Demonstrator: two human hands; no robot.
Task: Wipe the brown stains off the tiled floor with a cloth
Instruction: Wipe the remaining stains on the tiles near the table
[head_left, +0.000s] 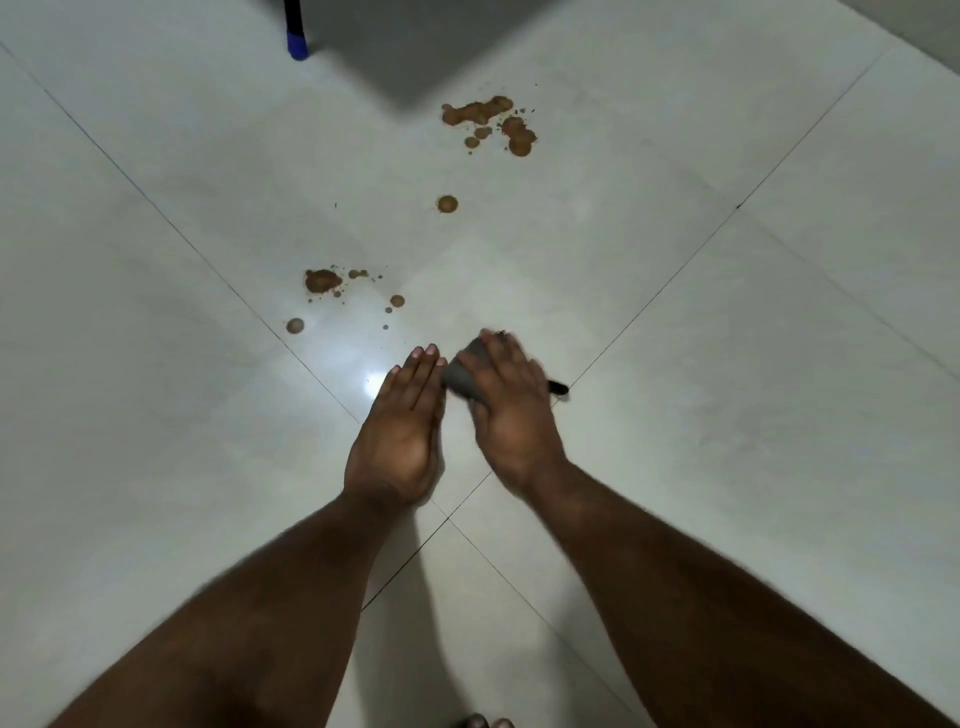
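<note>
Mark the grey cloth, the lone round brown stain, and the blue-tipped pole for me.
grey cloth (464, 378): head view, exposed fold beside the right hand.
lone round brown stain (447, 204): head view, centre.
blue-tipped pole (296, 44): head view, blue tip.

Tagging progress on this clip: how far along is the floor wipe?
Done: nothing visibly; no wiped smears show. In hand: the right hand presses a dark grey cloth on the pale tiled floor, short of any stain; the left hand lies flat beside it. Left: the near brown stain cluster, the single brown spot and the far brown stain cluster.
</note>
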